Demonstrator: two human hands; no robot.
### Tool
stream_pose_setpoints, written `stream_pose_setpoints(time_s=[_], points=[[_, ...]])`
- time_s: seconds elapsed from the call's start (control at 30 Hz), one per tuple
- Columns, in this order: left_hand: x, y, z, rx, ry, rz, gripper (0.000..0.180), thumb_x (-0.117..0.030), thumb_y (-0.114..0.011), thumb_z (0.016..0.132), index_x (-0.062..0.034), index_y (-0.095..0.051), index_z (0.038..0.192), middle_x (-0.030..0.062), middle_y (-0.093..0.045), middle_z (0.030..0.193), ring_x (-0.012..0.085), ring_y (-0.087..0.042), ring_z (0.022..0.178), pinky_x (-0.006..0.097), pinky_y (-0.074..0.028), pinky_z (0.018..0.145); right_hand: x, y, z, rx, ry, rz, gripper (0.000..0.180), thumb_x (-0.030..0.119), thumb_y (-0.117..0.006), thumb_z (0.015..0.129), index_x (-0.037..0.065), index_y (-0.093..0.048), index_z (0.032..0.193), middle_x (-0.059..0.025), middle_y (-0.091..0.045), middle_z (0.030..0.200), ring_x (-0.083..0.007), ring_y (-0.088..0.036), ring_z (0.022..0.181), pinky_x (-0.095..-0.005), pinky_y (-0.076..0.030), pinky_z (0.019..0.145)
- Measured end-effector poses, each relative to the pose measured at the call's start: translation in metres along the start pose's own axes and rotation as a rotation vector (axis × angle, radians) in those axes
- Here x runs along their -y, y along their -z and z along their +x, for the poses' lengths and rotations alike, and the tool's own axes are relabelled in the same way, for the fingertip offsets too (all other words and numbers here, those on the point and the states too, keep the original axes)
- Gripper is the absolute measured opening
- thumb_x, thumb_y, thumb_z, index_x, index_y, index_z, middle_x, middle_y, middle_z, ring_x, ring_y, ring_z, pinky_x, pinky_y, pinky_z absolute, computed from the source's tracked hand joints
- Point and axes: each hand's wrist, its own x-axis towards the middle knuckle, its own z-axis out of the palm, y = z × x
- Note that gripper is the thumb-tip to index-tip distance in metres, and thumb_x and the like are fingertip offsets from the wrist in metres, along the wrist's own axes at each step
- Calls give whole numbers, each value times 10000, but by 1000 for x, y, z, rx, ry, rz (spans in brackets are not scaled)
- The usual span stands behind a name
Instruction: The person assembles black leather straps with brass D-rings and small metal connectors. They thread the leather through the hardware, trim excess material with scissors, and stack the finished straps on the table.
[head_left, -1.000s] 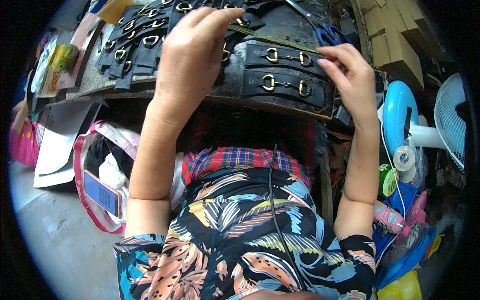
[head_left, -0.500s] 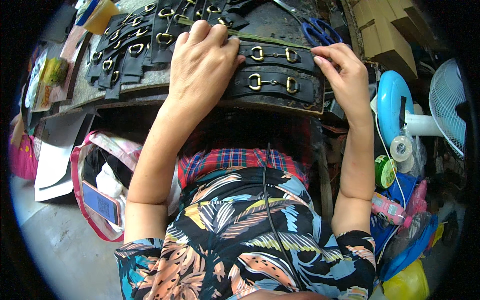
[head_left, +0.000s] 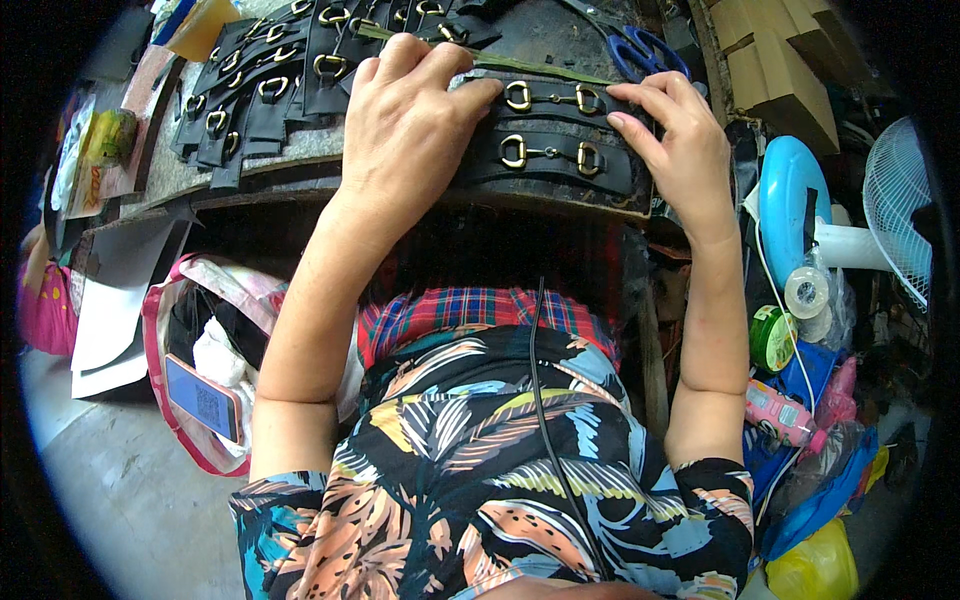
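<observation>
Both hands are down flat on the work: the left hand (head_left: 405, 130) lies palm-down, fingers spread and pressed onto the left end of a pair of black leather straps (head_left: 545, 165) lying side by side at the near edge of the worktop (head_left: 300, 150). Each strap carries a brass horsebit buckle (head_left: 550, 153), and both buckles show bare between the two hands. The right hand (head_left: 670, 150) sits on the straps' right end, its grip open too, fingertips bearing on the leather, nothing pinched. Beyond the left hand a row of smaller black strap pieces with brass D-rings (head_left: 260, 90) fans across the worktop. Blue-handled scissors (head_left: 645, 50) lie just past the right fingers. Off to the right stand a white fan (head_left: 895, 235) and rolls of tape (head_left: 805, 292); down left, a phone (head_left: 203, 398) rests in a pink bag (head_left: 165, 310).
</observation>
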Motion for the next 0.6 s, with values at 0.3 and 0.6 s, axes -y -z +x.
stream_pose_setpoints(time_s=[0.3,0.6], points=[[10,5,1,-9,17,-67,288,-158,-773,872,-214,-770,1155,5,-718,1092,277,-612,1015,390,-523,902,0,-3,4,22,-77,60,218,218,-791,879,108,-727,1056,-52,-700,1021,-253,-696,972,-383,-551,833],[10,37,4,52,125,-370,642,-39,-754,808,-86,-586,1426,124,-668,1282,363,-548,1239,465,-460,1062,17,6,7,-59,-87,630,96,-11,-726,938,37,-700,1017,8,-712,899,-64,-666,850,-237,-540,802]])
